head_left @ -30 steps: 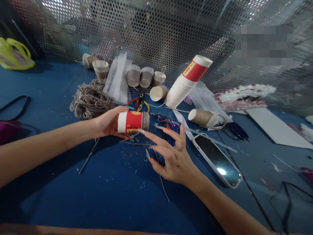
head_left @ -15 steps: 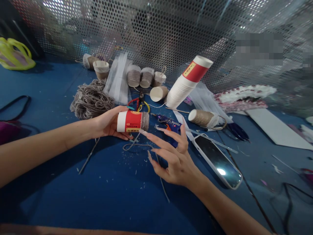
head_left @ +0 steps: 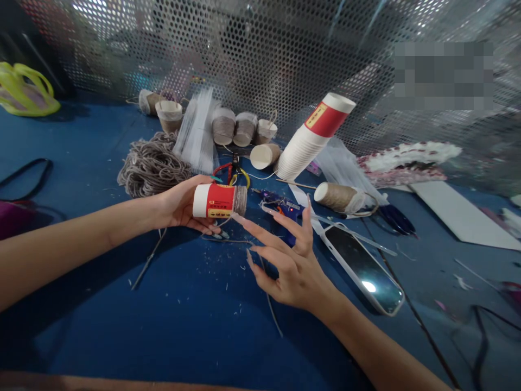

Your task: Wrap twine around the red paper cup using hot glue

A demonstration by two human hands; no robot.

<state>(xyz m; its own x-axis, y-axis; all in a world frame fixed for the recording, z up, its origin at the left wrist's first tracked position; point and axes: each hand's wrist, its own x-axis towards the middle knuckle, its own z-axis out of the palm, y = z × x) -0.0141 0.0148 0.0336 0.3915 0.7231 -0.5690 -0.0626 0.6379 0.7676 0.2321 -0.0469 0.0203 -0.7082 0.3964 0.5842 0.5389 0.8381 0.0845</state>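
My left hand (head_left: 183,206) is closed around a paper cup (head_left: 214,201) lying on its side, white with a red printed band. Grey cord (head_left: 240,201) is wound in rows about the cup's right end. From there a slack length of cord runs below the cup to my right hand (head_left: 288,260), passes between its thumb and middle finger, and trails down over the table. The right index fingertip touches the lower edge of the wound rows. My other right fingers are raised over a blue glue gun (head_left: 291,209), partly hidden behind them.
A heap of grey cord (head_left: 154,165), cord-wrapped cups (head_left: 223,127), scissors (head_left: 232,174) and a leaning stack of paper cups (head_left: 305,144) stand behind my hands. A phone (head_left: 362,266) lies to the right. A perforated metal screen (head_left: 252,54) closes off the back.
The cup has turned a little in my left hand, bringing its yellow label patch further round to the front. The slack cord loop beneath it has flattened. My right hand has hardly moved.
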